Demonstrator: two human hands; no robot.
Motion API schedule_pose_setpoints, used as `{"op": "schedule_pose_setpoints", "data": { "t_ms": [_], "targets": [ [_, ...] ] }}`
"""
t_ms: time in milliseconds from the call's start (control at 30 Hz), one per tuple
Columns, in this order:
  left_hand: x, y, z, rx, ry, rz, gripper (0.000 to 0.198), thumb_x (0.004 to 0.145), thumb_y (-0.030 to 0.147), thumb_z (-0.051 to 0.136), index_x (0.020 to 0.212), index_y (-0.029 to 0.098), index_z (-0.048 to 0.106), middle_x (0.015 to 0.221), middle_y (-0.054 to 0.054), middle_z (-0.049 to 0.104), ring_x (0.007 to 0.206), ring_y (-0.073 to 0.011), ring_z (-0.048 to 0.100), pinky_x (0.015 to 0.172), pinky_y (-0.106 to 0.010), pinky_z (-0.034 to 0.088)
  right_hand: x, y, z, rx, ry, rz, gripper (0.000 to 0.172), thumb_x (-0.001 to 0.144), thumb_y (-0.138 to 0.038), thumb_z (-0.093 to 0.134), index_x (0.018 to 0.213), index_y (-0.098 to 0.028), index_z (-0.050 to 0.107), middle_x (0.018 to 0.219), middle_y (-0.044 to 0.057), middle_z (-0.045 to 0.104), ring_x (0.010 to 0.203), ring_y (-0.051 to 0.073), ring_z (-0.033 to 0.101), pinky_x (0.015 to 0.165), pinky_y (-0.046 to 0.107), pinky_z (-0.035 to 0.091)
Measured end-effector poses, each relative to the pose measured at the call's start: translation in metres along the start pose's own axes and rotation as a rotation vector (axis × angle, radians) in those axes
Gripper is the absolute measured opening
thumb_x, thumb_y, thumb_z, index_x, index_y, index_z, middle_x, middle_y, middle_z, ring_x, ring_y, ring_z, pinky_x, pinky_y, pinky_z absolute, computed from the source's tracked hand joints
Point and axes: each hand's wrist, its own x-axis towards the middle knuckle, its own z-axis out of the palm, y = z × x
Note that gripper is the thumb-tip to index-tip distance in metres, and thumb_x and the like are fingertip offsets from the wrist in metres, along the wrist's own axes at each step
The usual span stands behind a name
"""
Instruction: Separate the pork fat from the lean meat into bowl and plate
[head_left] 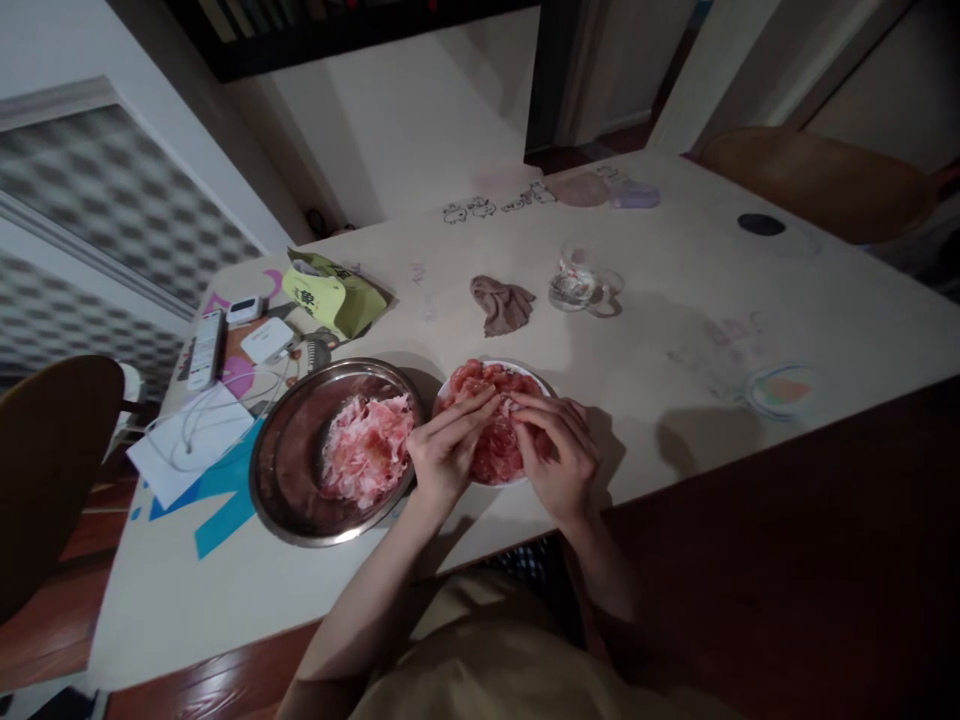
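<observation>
Both my hands are over a white plate [544, 385] heaped with raw red meat [499, 455], some of it in rounded, roll-like pieces. My left hand [448, 445] is closed, its fingers pressed together at the plate's left side. From the right, my right hand [561, 450] pinches with bent fingers. Their fingertips almost meet above the meat, on a small pale-pink piece of raw meat [507, 404] that the fingers partly cover. Just left of the plate stands a wide steel bowl [289, 450] with thin pink-and-white meat slices [367, 450] in its right half.
Behind the plate lie a crumpled brown cloth [502, 304] and a clear glass cup [574, 285] of liquid. A yellow-green bag [334, 298], a remote [205, 349], a white box with a cable [268, 341] and paper [190, 445] occupy the table's left. Chairs stand at both ends.
</observation>
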Motion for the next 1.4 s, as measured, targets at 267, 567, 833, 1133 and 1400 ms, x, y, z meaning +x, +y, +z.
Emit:
{"op": "schedule_pose_setpoints", "data": {
  "t_ms": [267,567,833,1133,1400],
  "targets": [
    [0.003,0.000,-0.001,0.053,0.017,-0.043,0.024,0.094,0.008,0.063,0.106,0.020,0.080,0.104,-0.006,0.081,0.096,-0.0170,0.079,0.089,-0.028,0.064,0.000,0.002,0.000,0.026,0.029,0.086,0.018,0.093,-0.009,0.064,0.101,-0.024,0.069,0.105,0.005,0.078,0.101,0.019,0.074,0.095,0.038,0.059],
    [-0.001,-0.003,0.001,0.116,-0.016,-0.079,0.018,0.094,0.011,0.065,0.100,0.019,0.080,0.098,-0.005,0.081,0.088,-0.0148,0.078,0.085,-0.024,0.063,0.004,0.002,0.001,-0.035,0.079,0.144,0.013,0.094,-0.012,0.063,0.096,-0.023,0.069,0.101,0.005,0.078,0.099,0.017,0.073,0.091,0.035,0.060],
    [0.000,-0.003,-0.002,0.141,-0.050,-0.077,0.023,0.096,0.009,0.061,0.107,0.019,0.078,0.104,-0.005,0.080,0.096,-0.0151,0.076,0.090,-0.027,0.062,0.011,0.008,-0.010,-0.070,0.073,0.169,0.011,0.093,-0.012,0.065,0.095,-0.022,0.070,0.098,0.005,0.078,0.094,0.017,0.073,0.087,0.035,0.060],
    [0.000,-0.002,-0.002,0.101,-0.168,-0.044,0.021,0.095,0.013,0.065,0.112,0.019,0.075,0.114,-0.008,0.078,0.121,-0.0219,0.067,0.107,-0.041,0.055,0.007,0.008,-0.007,-0.091,0.071,0.043,0.018,0.093,-0.010,0.064,0.102,-0.024,0.072,0.102,0.006,0.079,0.098,0.019,0.075,0.089,0.038,0.061],
    [-0.007,-0.004,0.001,0.150,-0.058,-0.108,0.013,0.098,0.011,0.057,0.101,0.018,0.068,0.096,-0.004,0.075,0.088,-0.0133,0.072,0.084,-0.024,0.058,0.006,0.007,-0.005,-0.039,0.057,0.080,0.017,0.094,-0.013,0.063,0.103,-0.024,0.072,0.101,0.005,0.079,0.098,0.018,0.075,0.089,0.038,0.063]
  ]
}}
